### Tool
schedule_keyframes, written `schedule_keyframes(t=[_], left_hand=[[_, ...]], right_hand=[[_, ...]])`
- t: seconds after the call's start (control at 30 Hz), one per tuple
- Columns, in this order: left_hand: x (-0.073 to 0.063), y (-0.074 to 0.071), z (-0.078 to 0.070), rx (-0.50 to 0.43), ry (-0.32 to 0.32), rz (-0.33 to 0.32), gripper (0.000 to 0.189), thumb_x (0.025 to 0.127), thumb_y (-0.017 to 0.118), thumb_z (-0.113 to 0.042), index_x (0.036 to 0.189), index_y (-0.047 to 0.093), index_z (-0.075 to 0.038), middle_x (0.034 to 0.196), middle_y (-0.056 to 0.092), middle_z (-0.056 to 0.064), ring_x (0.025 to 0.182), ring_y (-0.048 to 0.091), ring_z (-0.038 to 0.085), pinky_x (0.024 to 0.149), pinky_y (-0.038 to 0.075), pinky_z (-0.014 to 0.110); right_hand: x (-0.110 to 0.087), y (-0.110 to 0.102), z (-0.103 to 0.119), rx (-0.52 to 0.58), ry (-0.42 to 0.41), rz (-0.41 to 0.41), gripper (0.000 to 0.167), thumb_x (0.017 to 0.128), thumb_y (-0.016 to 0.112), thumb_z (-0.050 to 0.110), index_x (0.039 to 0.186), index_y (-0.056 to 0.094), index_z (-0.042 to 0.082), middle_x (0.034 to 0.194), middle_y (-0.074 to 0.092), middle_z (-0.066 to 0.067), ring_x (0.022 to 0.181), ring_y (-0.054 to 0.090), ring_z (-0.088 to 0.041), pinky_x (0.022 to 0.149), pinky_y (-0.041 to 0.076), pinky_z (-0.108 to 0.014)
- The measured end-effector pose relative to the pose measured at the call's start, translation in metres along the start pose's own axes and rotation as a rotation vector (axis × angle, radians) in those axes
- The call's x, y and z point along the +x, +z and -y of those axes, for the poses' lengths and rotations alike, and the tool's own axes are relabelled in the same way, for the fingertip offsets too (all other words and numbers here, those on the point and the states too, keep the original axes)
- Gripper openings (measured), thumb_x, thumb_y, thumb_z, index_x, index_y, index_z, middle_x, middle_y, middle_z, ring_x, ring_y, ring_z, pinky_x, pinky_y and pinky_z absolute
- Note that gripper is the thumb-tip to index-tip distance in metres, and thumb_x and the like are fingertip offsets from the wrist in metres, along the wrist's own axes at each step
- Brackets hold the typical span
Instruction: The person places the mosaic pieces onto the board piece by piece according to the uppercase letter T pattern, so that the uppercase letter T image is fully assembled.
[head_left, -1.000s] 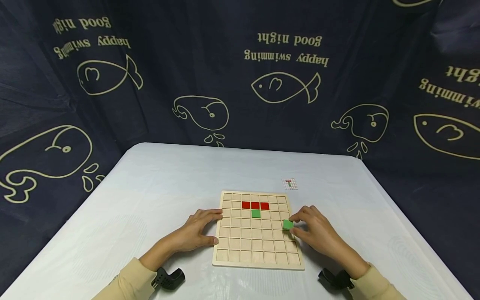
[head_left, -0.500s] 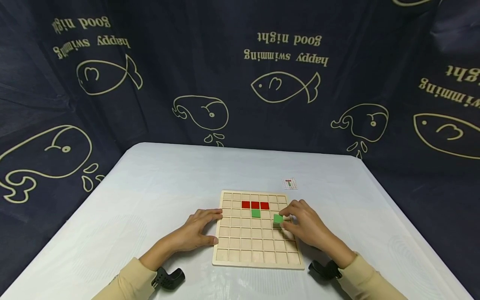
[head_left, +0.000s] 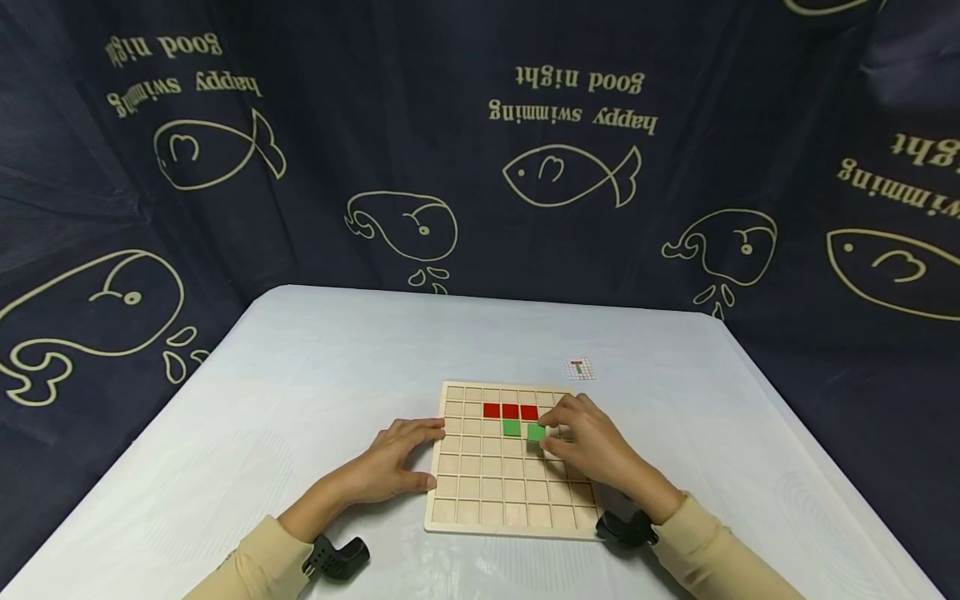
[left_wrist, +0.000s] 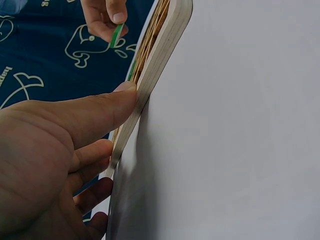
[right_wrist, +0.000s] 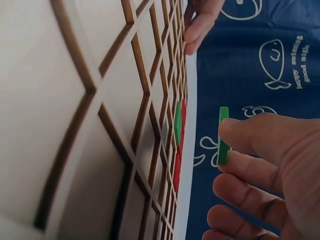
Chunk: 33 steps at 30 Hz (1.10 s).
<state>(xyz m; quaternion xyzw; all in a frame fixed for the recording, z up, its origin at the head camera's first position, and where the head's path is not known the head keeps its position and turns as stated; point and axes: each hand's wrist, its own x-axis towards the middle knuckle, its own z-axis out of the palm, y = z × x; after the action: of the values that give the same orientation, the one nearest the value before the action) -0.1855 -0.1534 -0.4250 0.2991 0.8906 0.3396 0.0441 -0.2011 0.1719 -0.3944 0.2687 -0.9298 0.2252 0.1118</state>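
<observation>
A square green tile (head_left: pixel 536 432) is pinched between the thumb and a finger of my right hand (head_left: pixel 596 442), above the right part of the wooden grid board (head_left: pixel 480 492). In the right wrist view the held tile (right_wrist: pixel 223 135) shows edge-on, apart from the board. Three red tiles (head_left: pixel 510 412) lie side by side in the second row from the far edge. One green tile (head_left: pixel 512 427) sits in the cell just below the middle red one. My left hand (head_left: pixel 393 462) touches the board's left edge with spread, relaxed fingers; its thumb (left_wrist: pixel 107 107) lies against the rim.
Beyond the board's far right corner lies a small card (head_left: pixel 580 368) printed with a grid and a red and green T shape. A white cloth (head_left: pixel 360 350) covers the table. Dark blue fabric (head_left: pixel 450 50) with fish drawings hangs behind it.
My right hand has carried the green tile leftward over the board, from its right edge to near the placed green tile. The left hand and the board have stayed still.
</observation>
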Motion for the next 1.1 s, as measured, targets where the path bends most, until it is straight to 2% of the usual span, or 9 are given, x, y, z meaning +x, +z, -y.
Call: schedule_keyframes(t=[0.3, 0.67, 0.9, 1.1], left_hand=[[-0.001, 0.000, 0.000, -0.003, 0.002, -0.002, 0.063, 0.080, 0.073, -0.031, 0.134, 0.050, -0.009, 0.149, 0.039, 0.005, 0.131, 0.036, 0.029, 0.101, 0.025, 0.054], [0.000, 0.001, 0.001, -0.004, -0.007, -0.004, 0.063, 0.080, 0.073, -0.031, 0.133, 0.050, -0.008, 0.149, 0.040, 0.006, 0.132, 0.035, 0.029, 0.103, 0.025, 0.055], [0.000, 0.000, 0.000, -0.008, -0.005, -0.002, 0.063, 0.080, 0.073, -0.029, 0.134, 0.049, -0.007, 0.149, 0.040, 0.007, 0.132, 0.035, 0.030, 0.103, 0.025, 0.055], [0.000, 0.000, 0.000, -0.005, -0.006, -0.003, 0.063, 0.080, 0.073, -0.030, 0.134, 0.049, -0.008, 0.149, 0.040, 0.006, 0.132, 0.036, 0.030, 0.103, 0.025, 0.055]], right_hand=[[0.008, 0.006, 0.006, -0.018, -0.022, 0.019, 0.021, 0.079, 0.074, 0.023, 0.097, 0.071, 0.013, 0.092, 0.060, 0.005, 0.090, 0.049, -0.010, 0.072, 0.046, -0.027], [0.013, 0.013, 0.009, -0.030, -0.029, 0.039, 0.021, 0.079, 0.074, 0.023, 0.097, 0.071, 0.014, 0.089, 0.060, 0.004, 0.085, 0.047, -0.009, 0.075, 0.048, -0.033], [0.015, 0.016, 0.011, -0.026, -0.030, 0.040, 0.022, 0.078, 0.075, 0.025, 0.097, 0.071, 0.015, 0.089, 0.061, 0.005, 0.084, 0.046, -0.007, 0.069, 0.042, -0.025], [0.016, 0.018, 0.013, -0.020, -0.034, 0.056, 0.023, 0.078, 0.075, 0.025, 0.098, 0.071, 0.014, 0.089, 0.062, 0.003, 0.081, 0.044, -0.008, 0.067, 0.039, -0.024]])
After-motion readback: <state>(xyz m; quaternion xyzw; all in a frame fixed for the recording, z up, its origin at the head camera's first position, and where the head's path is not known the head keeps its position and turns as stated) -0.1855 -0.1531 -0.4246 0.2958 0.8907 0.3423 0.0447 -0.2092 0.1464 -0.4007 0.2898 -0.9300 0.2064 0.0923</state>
